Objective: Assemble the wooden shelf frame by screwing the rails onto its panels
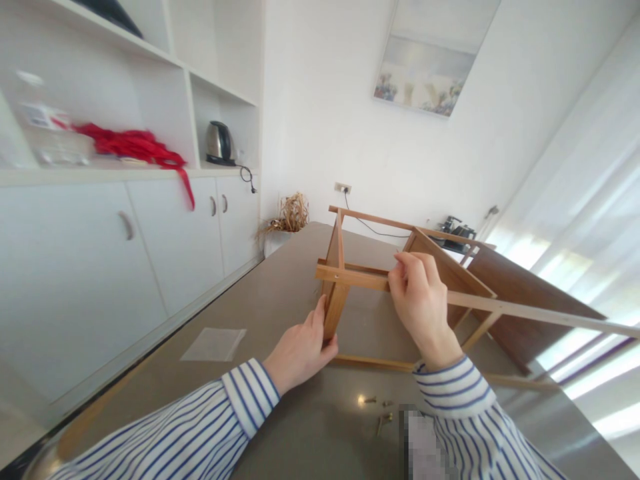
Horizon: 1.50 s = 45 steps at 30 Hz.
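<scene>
A light wooden frame (350, 275) of slats and panels stands on the grey table (280, 293). My left hand (300, 350) grips the lower end of its near upright post, fingers wrapped round the wood. My right hand (420, 303) is closed in a pinch on the horizontal rail, where a long thin slat (550, 313) runs off to the right. What the right fingertips pinch, if anything besides the rail, is hidden. Several small screws (380, 407) lie on the table near my right wrist.
A clear plastic bag (214, 344) lies flat on the table at left. White cabinets (100, 253) line the left wall, with a kettle (219, 143) and red ribbon (135, 145) on the shelf. A dark wooden board (530, 293) rests at right. Dried grass (290, 215) sits at the far end.
</scene>
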Motion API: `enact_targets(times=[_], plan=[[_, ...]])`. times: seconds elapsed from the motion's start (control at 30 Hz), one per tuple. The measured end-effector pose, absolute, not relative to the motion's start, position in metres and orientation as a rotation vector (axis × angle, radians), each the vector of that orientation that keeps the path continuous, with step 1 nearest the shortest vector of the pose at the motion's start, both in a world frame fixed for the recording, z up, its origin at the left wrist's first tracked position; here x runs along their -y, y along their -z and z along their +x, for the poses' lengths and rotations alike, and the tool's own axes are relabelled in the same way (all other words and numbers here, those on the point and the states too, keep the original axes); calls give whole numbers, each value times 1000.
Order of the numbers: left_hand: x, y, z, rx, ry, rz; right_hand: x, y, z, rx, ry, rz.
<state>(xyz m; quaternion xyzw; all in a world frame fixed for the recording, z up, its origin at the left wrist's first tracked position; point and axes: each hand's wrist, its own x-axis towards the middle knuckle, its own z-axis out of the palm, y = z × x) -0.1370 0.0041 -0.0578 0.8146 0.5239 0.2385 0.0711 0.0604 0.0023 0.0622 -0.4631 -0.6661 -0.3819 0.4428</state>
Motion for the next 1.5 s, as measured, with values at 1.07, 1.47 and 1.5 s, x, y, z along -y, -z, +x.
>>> enact_targets(times=[1.07,1.47,1.5], plan=[[-8,54,-148,-1325,-751,2327,-9,-55,70,1565,1016,-1055],[-6,56,-142,-1311,-683,2383,-4,-61,71,1559,952,-1079],[-6,57,-142,-1323,-680,2385,-4,-61,72,1564,955,-1069]])
